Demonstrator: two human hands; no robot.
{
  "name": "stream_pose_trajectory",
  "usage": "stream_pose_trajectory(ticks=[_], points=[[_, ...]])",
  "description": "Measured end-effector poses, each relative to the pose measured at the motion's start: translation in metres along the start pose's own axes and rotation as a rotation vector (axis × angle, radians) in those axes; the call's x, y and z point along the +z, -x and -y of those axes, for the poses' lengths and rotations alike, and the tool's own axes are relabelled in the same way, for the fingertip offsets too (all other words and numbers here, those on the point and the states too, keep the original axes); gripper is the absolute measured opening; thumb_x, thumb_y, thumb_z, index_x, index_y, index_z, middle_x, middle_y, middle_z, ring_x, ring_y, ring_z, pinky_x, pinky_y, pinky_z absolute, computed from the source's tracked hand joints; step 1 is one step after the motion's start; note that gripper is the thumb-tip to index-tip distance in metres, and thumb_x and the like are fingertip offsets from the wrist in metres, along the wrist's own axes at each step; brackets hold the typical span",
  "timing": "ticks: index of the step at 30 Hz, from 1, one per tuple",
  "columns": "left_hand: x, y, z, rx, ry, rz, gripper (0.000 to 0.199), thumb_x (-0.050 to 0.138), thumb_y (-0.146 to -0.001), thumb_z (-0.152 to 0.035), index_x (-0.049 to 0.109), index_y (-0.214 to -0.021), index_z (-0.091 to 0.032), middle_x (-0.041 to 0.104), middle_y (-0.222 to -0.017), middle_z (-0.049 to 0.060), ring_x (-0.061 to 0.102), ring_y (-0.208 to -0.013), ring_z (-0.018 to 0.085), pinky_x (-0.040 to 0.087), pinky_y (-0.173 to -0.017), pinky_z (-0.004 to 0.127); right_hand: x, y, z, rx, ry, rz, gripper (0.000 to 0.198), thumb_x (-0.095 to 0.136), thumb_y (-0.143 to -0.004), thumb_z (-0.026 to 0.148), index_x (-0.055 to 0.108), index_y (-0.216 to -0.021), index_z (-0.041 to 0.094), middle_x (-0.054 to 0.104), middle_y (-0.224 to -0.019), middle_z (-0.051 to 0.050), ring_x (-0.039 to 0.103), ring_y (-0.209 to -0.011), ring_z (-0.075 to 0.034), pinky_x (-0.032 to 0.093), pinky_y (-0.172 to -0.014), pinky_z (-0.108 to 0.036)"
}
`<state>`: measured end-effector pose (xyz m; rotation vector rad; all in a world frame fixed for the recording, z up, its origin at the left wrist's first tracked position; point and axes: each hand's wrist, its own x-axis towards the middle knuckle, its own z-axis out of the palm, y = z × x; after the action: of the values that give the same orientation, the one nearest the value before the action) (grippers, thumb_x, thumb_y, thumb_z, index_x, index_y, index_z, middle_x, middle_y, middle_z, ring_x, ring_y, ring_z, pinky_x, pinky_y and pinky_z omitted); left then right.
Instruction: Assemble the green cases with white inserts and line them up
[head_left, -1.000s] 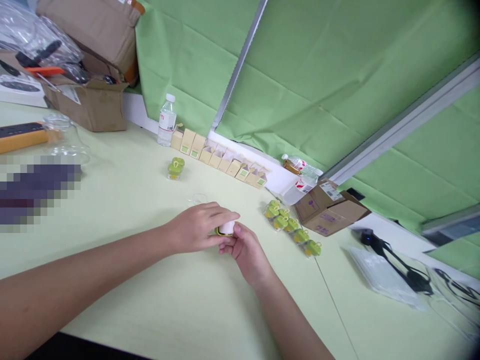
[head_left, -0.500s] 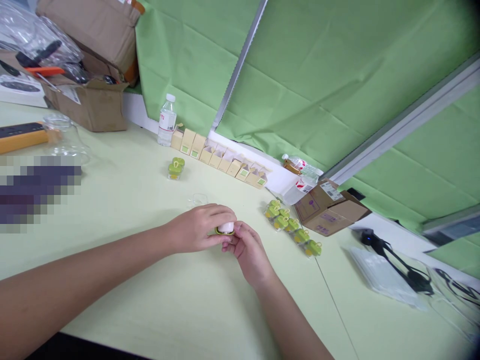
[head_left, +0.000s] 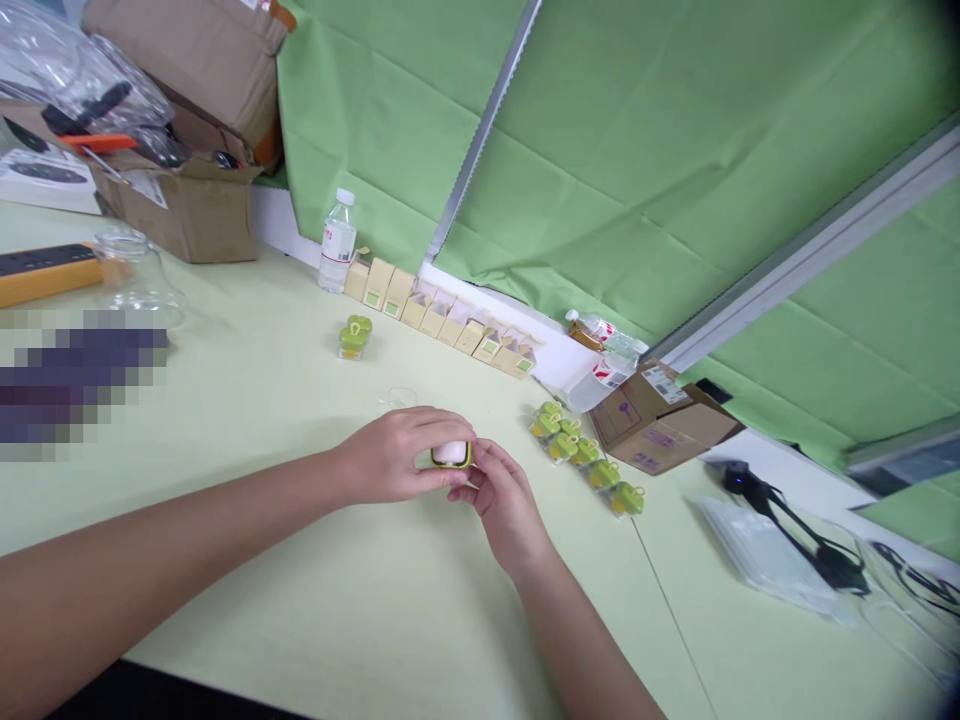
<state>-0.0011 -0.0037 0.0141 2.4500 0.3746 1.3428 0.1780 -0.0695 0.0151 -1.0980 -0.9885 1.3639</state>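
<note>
On the pale bench [head_left: 360,610], nearest us, our two hands meet around one small white piece [head_left: 450,453]. It looks smooth and rounded at the corners, and sits inside a yellow-green rim with a thin dark line around the white; we cannot make out its underside. Our left hand [head_left: 394,455] holds it from the left, fingers across the top and thumb below; our right hand [head_left: 510,505] pinches its right edge, the fingers drawn in narrow. Just beyond we see a clear piece [head_left: 401,398], then a cluster of green-topped containers [head_left: 585,450] at right and another green-topped container [head_left: 355,337] at left. Farther back stand small cartons [head_left: 442,318] and a bottle [head_left: 337,245], before green cloth [head_left: 637,150].
</note>
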Motion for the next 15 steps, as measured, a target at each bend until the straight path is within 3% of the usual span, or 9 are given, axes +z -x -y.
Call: stream_pose_trajectory(ticks=[4, 7, 15], points=[[0.0011, -0.0006, -0.0053, -0.092, 0.034, 0.001, 0.037, 0.071, -0.086, -0.032, 0.059, -0.120, -0.024, 0.071, -0.113, 0.002, 0.065, -0.106, 0.020, 0.051, -0.094, 0.034, 0.0034, 0.0013, 0.0014, 0.161, -0.061, 0.100, 0.018, 0.063, -0.088, 0.034, 0.072, -0.094, 0.020, 0.066, -0.087, -0.002, 0.059, -0.075, -0.015, 0.056, -0.066, -0.029], [0.0006, -0.0021, -0.0088, -0.132, 0.074, 0.030, 0.044, 0.073, -0.084, -0.032, 0.056, -0.124, -0.025, 0.070, -0.110, 0.001, 0.064, -0.102, 0.019, 0.051, -0.091, 0.033, 0.0049, 0.0026, 0.0015, 0.207, -0.162, 0.145, 0.014, 0.066, -0.086, 0.031, 0.071, -0.092, 0.020, 0.062, -0.077, 0.000, 0.057, -0.070, -0.013, 0.056, -0.066, -0.027], [-0.0012, 0.0001, -0.0072, -0.177, 0.082, 0.075, 0.056, 0.069, -0.088, -0.034, 0.046, -0.138, -0.027, 0.060, -0.130, 0.006, 0.054, -0.122, 0.022, 0.047, -0.103, 0.038, -0.0012, -0.0019, 0.0006, 0.050, -0.217, -0.041, 0.008, 0.068, -0.083, 0.028, 0.069, -0.081, 0.020, 0.067, -0.082, 0.000, 0.062, -0.074, -0.013, 0.055, -0.067, -0.025]])
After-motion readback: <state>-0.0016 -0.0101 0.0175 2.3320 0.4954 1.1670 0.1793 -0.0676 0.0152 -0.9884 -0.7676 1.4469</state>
